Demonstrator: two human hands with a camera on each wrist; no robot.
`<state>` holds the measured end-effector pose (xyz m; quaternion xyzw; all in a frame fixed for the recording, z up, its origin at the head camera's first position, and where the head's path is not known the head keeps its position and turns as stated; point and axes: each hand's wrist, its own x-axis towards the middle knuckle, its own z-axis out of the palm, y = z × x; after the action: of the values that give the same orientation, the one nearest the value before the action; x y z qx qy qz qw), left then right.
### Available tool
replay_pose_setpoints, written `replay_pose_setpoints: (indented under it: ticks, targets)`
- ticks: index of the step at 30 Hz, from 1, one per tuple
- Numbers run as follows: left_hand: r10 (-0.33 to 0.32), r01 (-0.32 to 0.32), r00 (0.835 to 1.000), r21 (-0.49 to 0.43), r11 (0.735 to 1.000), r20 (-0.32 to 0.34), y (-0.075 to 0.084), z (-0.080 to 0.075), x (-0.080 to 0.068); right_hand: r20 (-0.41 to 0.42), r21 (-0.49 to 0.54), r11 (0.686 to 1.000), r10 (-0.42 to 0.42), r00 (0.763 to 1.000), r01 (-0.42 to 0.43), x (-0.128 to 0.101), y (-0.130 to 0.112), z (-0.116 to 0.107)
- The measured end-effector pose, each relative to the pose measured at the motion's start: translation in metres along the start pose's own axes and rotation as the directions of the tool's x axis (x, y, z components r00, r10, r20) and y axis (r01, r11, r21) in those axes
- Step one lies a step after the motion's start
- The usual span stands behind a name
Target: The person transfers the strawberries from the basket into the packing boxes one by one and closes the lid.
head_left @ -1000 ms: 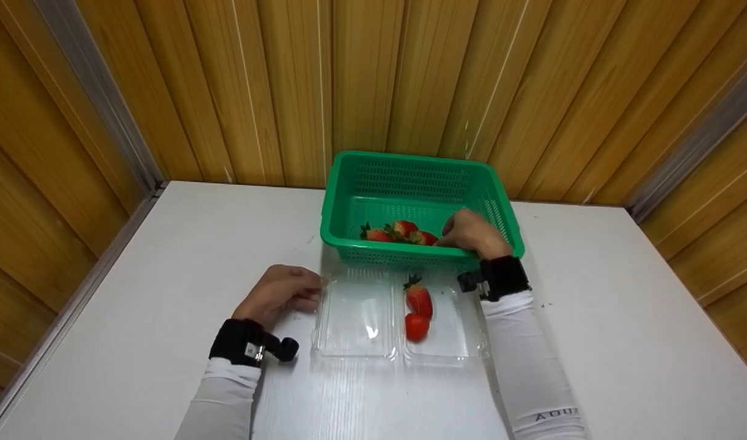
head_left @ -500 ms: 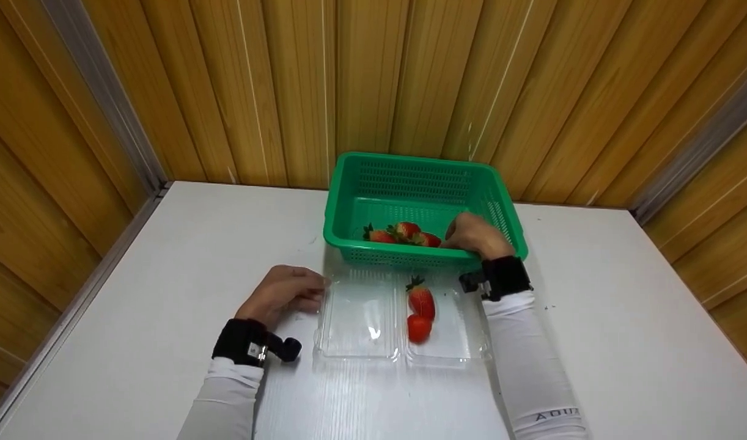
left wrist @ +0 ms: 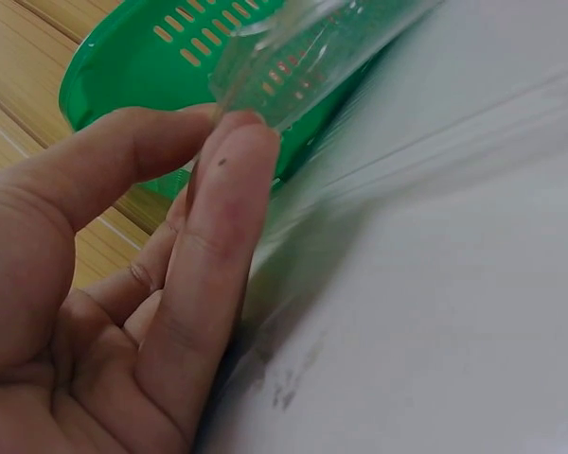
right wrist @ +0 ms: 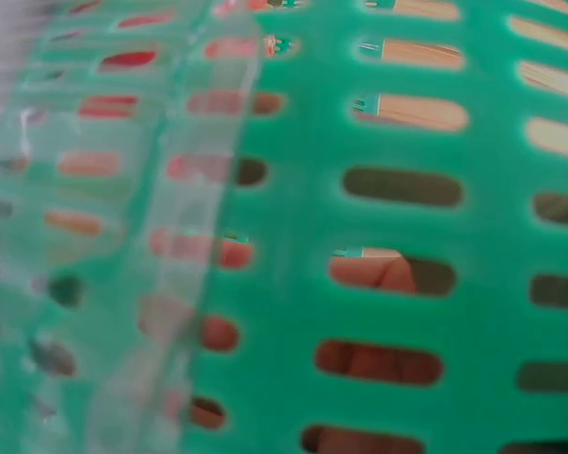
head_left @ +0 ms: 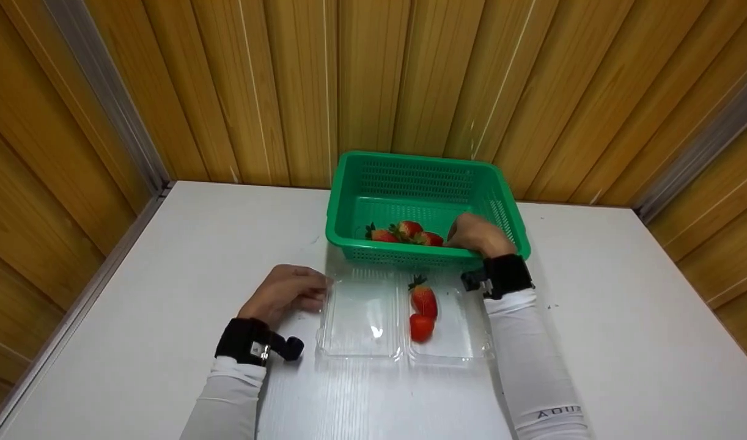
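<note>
A clear plastic clamshell box point(head_left: 356, 318) lies opened flat on the table. In its right half are two strawberries, one with a leafy top point(head_left: 423, 302) and a rounder one point(head_left: 421, 328) just in front. My left hand point(head_left: 285, 292) pinches the box's left edge between thumb and fingers, as the left wrist view shows. Behind the box stands a green basket point(head_left: 404, 249) with several strawberries point(head_left: 410, 228) along its near wall. My right hand point(head_left: 478, 234) reaches inside, beside the rightmost berry. The basket wall hides its fingertips, so I cannot tell whether they hold a berry.
A white table point(head_left: 135, 342) carries everything. Wood-patterned panels point(head_left: 275, 91) rise at the back and both sides, with the basket close to the back one. In the right wrist view, the slotted basket wall point(right wrist: 293, 208) fills most of the picture.
</note>
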<state>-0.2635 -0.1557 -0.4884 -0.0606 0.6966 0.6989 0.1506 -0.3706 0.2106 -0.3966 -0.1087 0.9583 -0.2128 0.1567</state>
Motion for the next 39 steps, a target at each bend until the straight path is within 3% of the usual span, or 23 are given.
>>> replay_pose_setpoints:
  ticks: [31,39]
  targets:
    - [-0.008,0.008,1.0,-0.023,1.0,-0.007,0.0013,0.001,0.0017,-0.019,0.018,1.0,0.025,1.0,-0.024,-0.0038,-0.0024,0.0014]
    - [-0.006,0.006,1.0,-0.007,1.0,-0.005,0.0005,-0.0016,0.002,-0.113,0.112,0.993,0.06,0.992,-0.047,-0.0054,-0.0029,-0.0022]
